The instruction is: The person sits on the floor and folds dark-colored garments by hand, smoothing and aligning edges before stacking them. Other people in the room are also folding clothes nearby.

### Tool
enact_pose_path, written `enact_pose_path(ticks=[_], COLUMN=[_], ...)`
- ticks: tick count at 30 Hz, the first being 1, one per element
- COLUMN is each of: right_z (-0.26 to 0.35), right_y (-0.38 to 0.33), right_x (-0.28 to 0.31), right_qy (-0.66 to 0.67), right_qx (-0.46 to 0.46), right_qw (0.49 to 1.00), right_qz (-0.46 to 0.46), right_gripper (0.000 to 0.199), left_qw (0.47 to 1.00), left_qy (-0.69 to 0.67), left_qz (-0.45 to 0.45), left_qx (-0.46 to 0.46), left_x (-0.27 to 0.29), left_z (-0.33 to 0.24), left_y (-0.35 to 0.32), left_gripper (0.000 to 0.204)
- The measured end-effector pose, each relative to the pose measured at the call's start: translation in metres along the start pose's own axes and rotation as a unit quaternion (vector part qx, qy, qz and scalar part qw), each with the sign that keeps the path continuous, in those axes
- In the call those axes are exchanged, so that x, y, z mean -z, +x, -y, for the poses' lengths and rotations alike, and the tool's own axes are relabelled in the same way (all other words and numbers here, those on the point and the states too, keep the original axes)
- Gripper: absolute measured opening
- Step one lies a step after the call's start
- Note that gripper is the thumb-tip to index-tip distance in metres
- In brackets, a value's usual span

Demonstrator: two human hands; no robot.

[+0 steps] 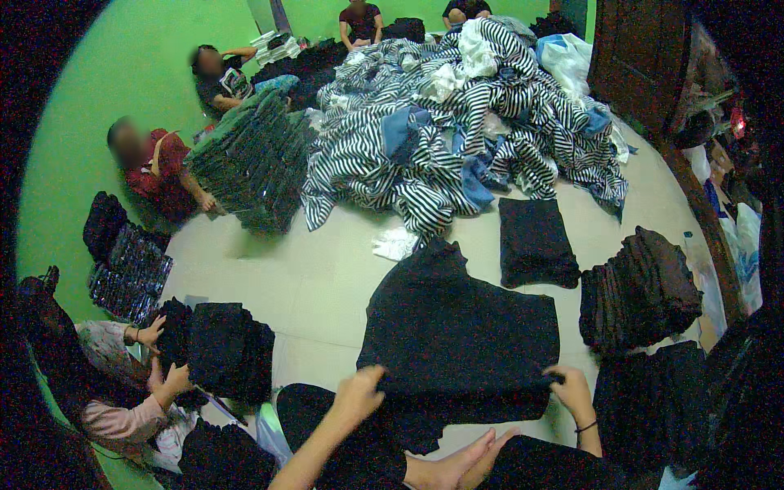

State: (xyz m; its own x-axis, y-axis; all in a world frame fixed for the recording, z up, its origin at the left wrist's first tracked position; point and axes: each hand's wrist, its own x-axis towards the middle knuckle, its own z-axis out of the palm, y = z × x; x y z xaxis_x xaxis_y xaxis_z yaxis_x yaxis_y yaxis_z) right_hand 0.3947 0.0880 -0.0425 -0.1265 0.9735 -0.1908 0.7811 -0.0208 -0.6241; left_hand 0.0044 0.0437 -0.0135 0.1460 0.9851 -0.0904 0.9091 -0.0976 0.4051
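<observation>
Plain black cloth (465, 335), blurred shirt print (237, 83)

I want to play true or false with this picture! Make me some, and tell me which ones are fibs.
1. The left hand and right hand both hold the black cloth. True.
2. The big pile is all plain red. False: the big pile has lots of black-and-white stripes.
3. The wall is green. True.
4. A dark band is on the left wrist. False: the dark band is on the right wrist.
5. A folded black bundle lies on the floor. True.
</observation>
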Motion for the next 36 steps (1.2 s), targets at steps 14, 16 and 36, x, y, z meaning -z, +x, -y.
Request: enact_pose_path(ticks=[14, 16, 36], right_z=[-0.051, -0.058, -0.034], right_y=[0.037, 0.041, 0.006], right_x=[-0.046, -0.043, -0.031], right_qy=[0.211, 0.298, 0.003], right_qx=[-0.088, -0.125, -0.112], right_qw=[0.970, 0.943, 0.993], right_qz=[-0.084, -0.077, -0.042], right_gripper=[0.047, 0.043, 0.025], left_qw=[0.941, 0.907, 0.967], left_qy=[-0.241, -0.350, -0.086], left_qz=[-0.089, -0.088, 0.018], left_qx=[0.220, 0.218, 0.241], left_x=[-0.060, -0.061, -0.041], left_z=[0.047, 0.056, 0.053], left_y=[0.019, 0.018, 0.007], left_gripper=[0.050, 0.035, 0.037])
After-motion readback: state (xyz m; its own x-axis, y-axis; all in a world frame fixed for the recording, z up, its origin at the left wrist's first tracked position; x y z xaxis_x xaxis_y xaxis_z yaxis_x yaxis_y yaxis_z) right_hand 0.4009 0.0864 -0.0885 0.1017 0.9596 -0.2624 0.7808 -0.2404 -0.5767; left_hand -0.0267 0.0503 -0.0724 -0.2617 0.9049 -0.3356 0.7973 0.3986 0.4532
